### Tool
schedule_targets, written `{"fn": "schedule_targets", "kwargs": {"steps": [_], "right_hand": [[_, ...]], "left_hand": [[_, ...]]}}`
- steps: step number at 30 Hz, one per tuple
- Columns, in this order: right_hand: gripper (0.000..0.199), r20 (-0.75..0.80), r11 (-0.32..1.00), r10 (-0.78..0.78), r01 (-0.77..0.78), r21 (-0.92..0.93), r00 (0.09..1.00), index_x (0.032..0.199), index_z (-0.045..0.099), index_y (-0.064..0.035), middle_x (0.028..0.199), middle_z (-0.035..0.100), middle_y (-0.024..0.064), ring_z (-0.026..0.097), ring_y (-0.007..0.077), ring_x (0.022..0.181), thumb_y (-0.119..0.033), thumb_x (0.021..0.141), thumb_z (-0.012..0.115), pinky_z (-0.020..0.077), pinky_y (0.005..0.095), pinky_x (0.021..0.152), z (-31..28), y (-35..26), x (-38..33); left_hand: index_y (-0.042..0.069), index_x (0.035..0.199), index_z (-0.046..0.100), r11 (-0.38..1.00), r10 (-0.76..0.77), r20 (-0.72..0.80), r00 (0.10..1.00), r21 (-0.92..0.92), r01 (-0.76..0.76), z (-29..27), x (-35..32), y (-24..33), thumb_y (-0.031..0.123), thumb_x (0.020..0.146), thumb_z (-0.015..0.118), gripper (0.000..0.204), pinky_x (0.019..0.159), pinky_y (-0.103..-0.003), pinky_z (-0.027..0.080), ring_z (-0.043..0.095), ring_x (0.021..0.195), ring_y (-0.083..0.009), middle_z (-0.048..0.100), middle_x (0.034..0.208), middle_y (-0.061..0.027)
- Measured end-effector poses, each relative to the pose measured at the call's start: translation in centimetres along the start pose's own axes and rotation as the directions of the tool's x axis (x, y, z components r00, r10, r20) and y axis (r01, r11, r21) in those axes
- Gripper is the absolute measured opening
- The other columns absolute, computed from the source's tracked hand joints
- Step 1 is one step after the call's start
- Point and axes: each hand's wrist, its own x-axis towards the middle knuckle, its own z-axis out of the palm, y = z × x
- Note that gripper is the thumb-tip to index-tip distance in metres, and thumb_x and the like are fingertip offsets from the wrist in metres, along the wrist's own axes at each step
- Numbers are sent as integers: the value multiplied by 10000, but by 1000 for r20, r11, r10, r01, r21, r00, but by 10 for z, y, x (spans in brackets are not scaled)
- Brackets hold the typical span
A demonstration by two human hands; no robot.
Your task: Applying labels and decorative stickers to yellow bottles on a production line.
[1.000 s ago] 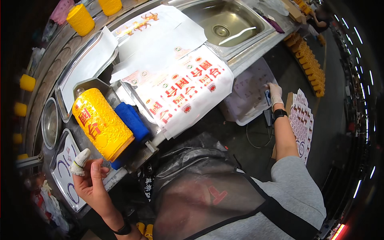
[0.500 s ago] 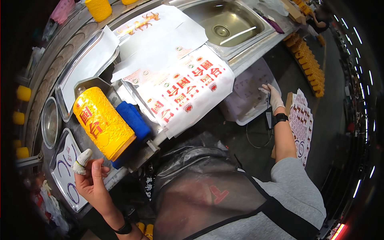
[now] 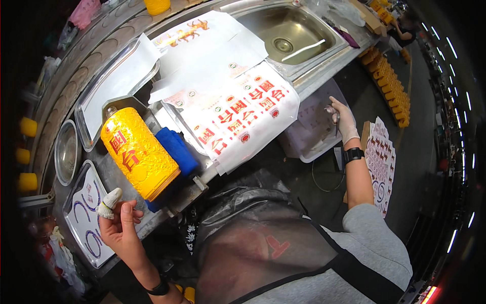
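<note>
Lying on its side on a blue cloth pad (image 3: pixel 177 149) atop the steel counter (image 3: pixel 119 175): a yellow embossed cylindrical bottle (image 3: pixel 137 152). Hovering just beside it, the left hand (image 3: pixel 119 225), fingers loosely curled, one fingertip wrapped in white tape (image 3: pixel 109 202). Reaching well apart over a clear plastic bin (image 3: pixel 314 131), the gloved right hand (image 3: pixel 341 119), pinching a thin dark tool. Spreading between them, printed label sheets (image 3: pixel 238 114), steel sink (image 3: pixel 283 38) beyond.

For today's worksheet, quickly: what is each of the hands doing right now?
Left hand: raised, empty, loosely curled, forefinger wrapped in white tape, close to the yellow bottle.
Right hand: white glove, closed on a thin dark tool.
</note>
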Motion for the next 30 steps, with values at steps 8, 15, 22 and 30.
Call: {"fn": "schedule_targets", "kwargs": {"steps": [8,15,22,30], "right_hand": [[577,-133,974,-80,49,-223,988,1354,519,35,1110,680,145,646,211,931,-150,825,654,474,285,873,-30,57,32],[426,-342,901,-153,-11,-434,927,1168,657,48,1117,690,151,655,220,997,-130,790,736,483,305,886,-31,54,27],[222,-264,990,4,-41,-133,965,984,716,22,886,731,96,664,157,791,-148,848,671,484,268,765,-32,65,36],[212,-267,908,-381,305,-286,885,958,734,5,887,735,91,674,151,826,-127,912,574,491,253,775,17,2,6]], "left_hand": [[-3,1177,611,1000,-14,4,1000,-11,14,-6,-2,-7,144,939,649,282,597,-196,429,593,661,-81,699,910,-91],[-1,1172,610,999,-36,4,999,-3,36,-6,-1,-10,148,943,645,275,596,-193,427,587,657,-76,699,909,-89],[-2,1182,605,999,-54,26,998,7,53,-1,3,-12,144,949,634,276,599,-192,428,585,675,-75,699,919,-89],[3,1200,601,998,-62,-5,998,15,62,0,3,-2,119,947,627,280,613,-197,453,594,682,-76,699,916,-80]]}}
